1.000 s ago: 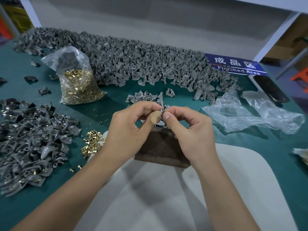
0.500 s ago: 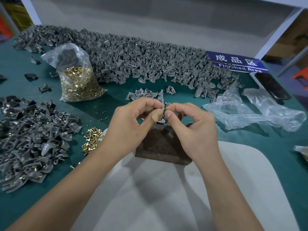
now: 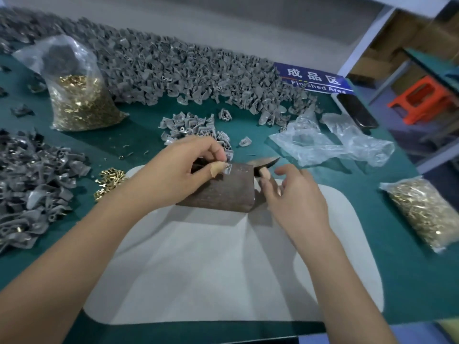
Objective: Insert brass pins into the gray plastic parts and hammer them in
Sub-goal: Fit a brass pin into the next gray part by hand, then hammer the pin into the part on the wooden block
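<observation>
Green tabletop [image 3: 248, 125] holds a white mat [image 3: 223, 269] with a brown block [image 3: 223, 187] on it. Left hand [image 3: 178, 170] pinches a small gray part [image 3: 228, 167] down on the block's top. Right hand [image 3: 295, 194] is loose and holds nothing, just beside the hammer [image 3: 264, 163]. Loose brass pins [image 3: 109, 180] lie left of the mat.

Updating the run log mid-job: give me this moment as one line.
left hand pinches gray part on brown block | right hand open beside hammer | hammering not yet done
</observation>
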Available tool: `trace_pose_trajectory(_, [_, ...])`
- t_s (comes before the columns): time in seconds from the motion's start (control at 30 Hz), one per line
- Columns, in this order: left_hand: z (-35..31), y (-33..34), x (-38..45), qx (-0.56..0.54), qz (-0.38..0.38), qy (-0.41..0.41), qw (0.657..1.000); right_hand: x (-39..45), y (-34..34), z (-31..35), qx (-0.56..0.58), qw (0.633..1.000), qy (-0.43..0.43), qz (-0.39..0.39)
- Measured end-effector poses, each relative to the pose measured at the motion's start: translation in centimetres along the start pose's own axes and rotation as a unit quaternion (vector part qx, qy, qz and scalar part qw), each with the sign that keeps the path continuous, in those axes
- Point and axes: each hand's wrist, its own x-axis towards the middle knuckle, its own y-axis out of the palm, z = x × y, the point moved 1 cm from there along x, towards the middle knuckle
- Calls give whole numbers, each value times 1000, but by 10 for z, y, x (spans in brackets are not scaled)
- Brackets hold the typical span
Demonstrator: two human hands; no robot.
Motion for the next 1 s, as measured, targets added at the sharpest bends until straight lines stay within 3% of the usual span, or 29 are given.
trace_pose_trajectory(0.27, [9, -5, 2, 112, 17, 44, 993, 24, -16, -4, -20, 992, 7, 122])
trace_pose_trajectory(0.43, [9, -3, 2, 158, 10, 59, 986, 27, -42, 2, 141, 986, -45, 76])
trace_pose_trajectory(0.53, [7, -3, 1, 173, 2, 48, 984, 12, -48, 12, 171, 980, -94, 47])
trace_pose_trajectory(0.63, [6, -2, -1, 164, -11, 17, 986, -9, -48, 23, 126, 984, -126, 32])
trace_pose_trajectory(0.83, [6, 1, 0, 163, -11, -14, 986, -28, -39, 39, 16, 994, -109, 21])
trace_pose_trajectory(1.0, [5, 0, -1, 162, -16, -15, 987, -30, -30, 47, 48, 993, -102, -17])
